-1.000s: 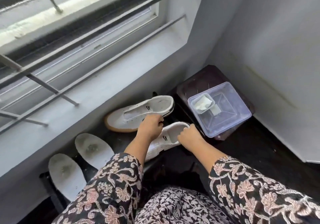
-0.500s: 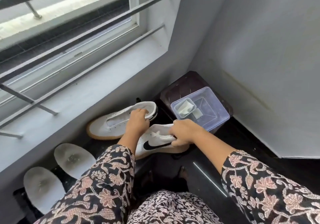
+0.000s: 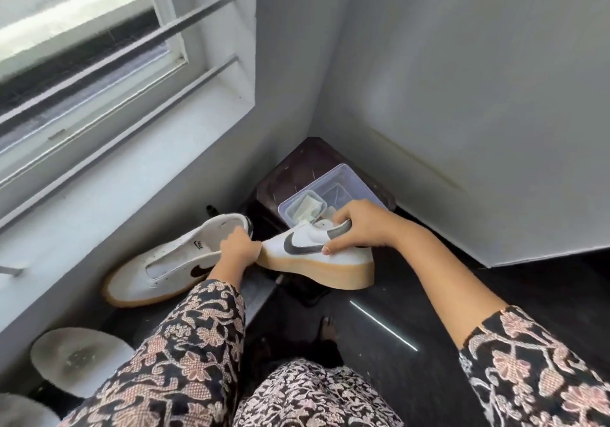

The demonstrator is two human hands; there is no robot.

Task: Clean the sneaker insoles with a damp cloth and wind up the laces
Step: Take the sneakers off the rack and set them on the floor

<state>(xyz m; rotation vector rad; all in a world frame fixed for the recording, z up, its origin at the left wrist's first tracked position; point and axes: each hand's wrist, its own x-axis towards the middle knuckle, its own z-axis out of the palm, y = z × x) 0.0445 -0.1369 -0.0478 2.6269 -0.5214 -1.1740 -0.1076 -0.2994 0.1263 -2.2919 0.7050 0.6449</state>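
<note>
I hold a white sneaker (image 3: 317,258) with a dark swoosh and a gum sole on its side above the dark floor. My left hand (image 3: 239,250) grips its toe end. My right hand (image 3: 358,226) grips its heel, thumb along the side. A second white sneaker (image 3: 165,271) lies on the floor against the wall under the window, without laces. Two pale insoles (image 3: 77,360) (image 3: 19,411) lie at the lower left. A folded cloth (image 3: 305,207) sits in a small clear tub inside a clear plastic container (image 3: 345,179).
The container rests on a dark stool (image 3: 310,162) in the corner. White walls close in on the left and right, with a barred window (image 3: 99,63) above the sill. Patterned sleeves and my lap fill the bottom of the view.
The sneaker has been lifted and turned onto its side, sole toward me, and has moved right toward the container. My view has swung rightward.
</note>
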